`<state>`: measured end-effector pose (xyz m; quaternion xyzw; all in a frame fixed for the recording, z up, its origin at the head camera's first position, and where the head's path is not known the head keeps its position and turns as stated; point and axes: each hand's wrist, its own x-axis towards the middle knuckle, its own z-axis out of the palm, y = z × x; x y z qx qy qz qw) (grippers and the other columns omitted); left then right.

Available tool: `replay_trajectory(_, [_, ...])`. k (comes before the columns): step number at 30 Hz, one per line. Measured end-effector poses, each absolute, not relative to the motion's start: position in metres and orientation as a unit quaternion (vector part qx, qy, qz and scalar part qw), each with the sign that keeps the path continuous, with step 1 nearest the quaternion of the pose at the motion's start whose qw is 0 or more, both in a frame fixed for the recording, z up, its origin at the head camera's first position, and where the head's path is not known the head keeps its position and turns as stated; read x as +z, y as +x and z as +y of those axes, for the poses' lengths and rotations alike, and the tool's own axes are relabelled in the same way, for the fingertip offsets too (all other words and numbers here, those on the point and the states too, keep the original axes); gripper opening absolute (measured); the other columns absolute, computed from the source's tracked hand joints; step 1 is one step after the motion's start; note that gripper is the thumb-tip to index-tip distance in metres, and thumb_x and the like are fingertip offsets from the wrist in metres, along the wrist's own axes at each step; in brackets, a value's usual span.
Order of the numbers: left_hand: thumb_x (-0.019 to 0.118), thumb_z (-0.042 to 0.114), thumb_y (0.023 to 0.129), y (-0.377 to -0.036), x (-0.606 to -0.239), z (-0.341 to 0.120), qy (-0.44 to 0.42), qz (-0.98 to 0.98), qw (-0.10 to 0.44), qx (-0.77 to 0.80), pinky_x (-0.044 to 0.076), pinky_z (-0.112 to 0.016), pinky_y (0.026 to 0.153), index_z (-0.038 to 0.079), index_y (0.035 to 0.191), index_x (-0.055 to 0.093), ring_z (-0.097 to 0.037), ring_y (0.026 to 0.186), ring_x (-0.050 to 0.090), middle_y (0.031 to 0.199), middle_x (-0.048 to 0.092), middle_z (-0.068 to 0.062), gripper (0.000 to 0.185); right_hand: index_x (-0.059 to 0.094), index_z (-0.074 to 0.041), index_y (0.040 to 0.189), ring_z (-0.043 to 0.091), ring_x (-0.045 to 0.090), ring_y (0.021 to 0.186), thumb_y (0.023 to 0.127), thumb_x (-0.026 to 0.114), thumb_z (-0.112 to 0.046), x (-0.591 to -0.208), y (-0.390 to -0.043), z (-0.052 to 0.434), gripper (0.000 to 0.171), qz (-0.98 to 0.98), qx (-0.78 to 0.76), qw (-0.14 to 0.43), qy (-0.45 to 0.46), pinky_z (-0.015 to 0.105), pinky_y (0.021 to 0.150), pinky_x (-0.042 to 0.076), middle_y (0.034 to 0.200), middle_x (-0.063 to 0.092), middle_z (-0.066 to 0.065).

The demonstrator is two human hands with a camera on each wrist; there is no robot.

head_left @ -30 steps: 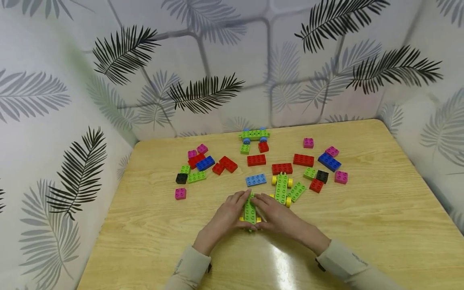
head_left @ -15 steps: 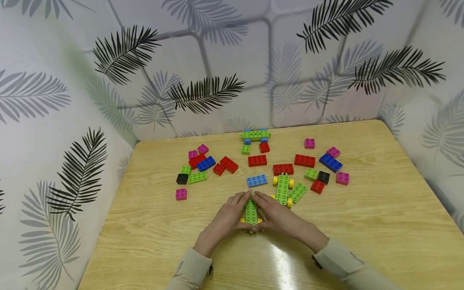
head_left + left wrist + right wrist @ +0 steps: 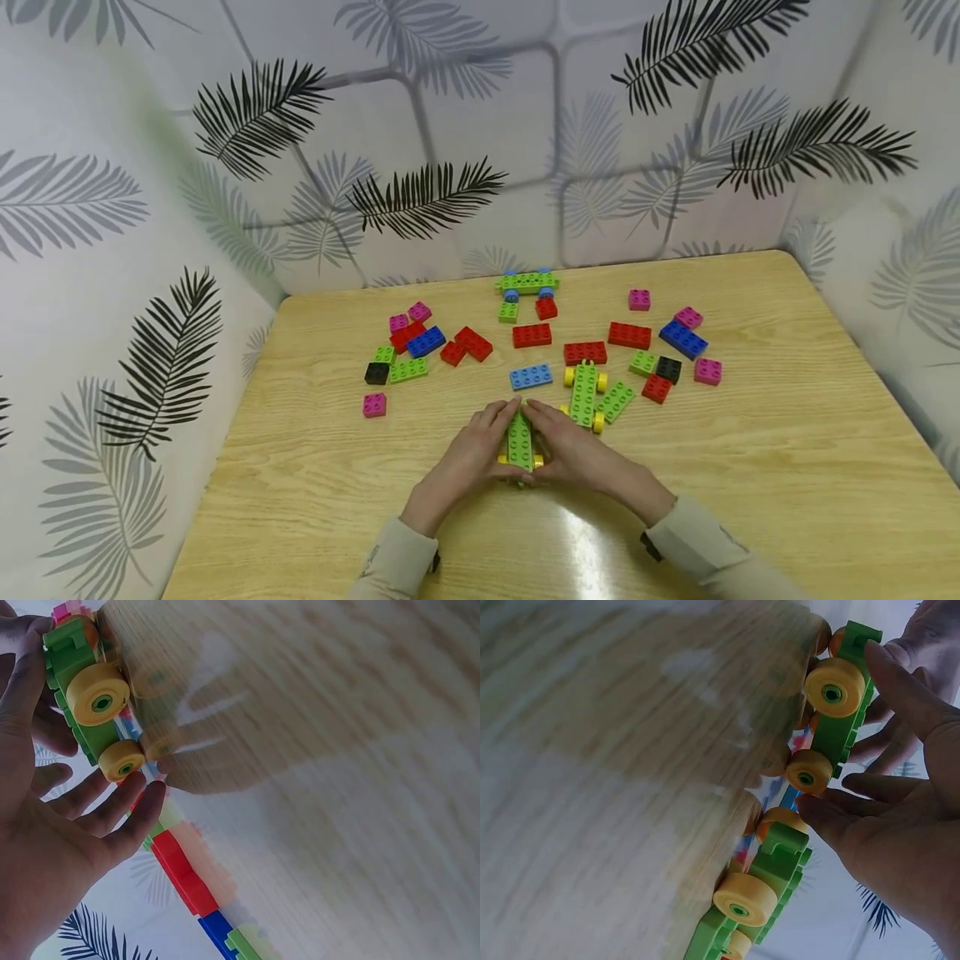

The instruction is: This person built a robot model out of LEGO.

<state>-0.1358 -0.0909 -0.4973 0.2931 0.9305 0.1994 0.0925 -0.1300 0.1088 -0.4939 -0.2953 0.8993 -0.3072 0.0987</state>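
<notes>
Green wheeled base (image 3: pixel 519 442) is sitting on its yellow wheels between my two hands, long axis running away from me. Neither hand is lying clearly nearer: my left hand (image 3: pixel 468 446) is framing its left side, my right hand (image 3: pixel 585 450) its right. Fingers on both are bending loosely, set wide; thumbs are lying at the near end, fingertips by the far end. I'm not seeing a tight grip; how hard they're pressing, can't tell. Just beyond my right fingers, a second wheeled base (image 3: pixel 584 394) is standing nearly parallel, so the right side is looking tight. Blue brick (image 3: pixel 531 377) is lying ahead, past the fingertips. Roomier worktop (image 3: pixel 300 483) is stretching left and toward me, near edge out of view.
</notes>
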Motion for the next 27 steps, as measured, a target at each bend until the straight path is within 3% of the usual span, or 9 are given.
replay_trajectory(17, [0.073, 0.052, 0.077, -0.131, -0.501, -0.097, 0.271, 0.921, 0.118, 0.255, 0.037, -0.039, 0.106, 0.015, 0.154, 0.021, -0.025, 0.135, 0.038, 0.15, 0.033, -0.007, 0.1, 0.032, 0.005, 0.146, 0.04, 0.034, 0.136, 0.074, 0.085, -0.028, -0.498, -0.126, 0.109, 0.096, 0.883, -0.373, 0.13, -0.253, 0.052, 0.107, 0.032, 0.149, 0.033, 0.024])
replay_trajectory(27, [0.081, 0.035, 0.076, -0.133, -0.498, -0.104, 0.275, 0.904, 0.158, 0.287, 0.036, -0.038, 0.108, 0.015, 0.155, 0.02, -0.024, 0.138, 0.033, 0.154, 0.03, -0.003, 0.101, 0.032, 0.003, 0.147, 0.038, 0.034, 0.136, 0.071, 0.087, -0.023, -0.501, -0.125, 0.113, 0.098, 0.877, -0.387, 0.129, -0.252, 0.051, 0.108, 0.031, 0.149, 0.034, 0.022])
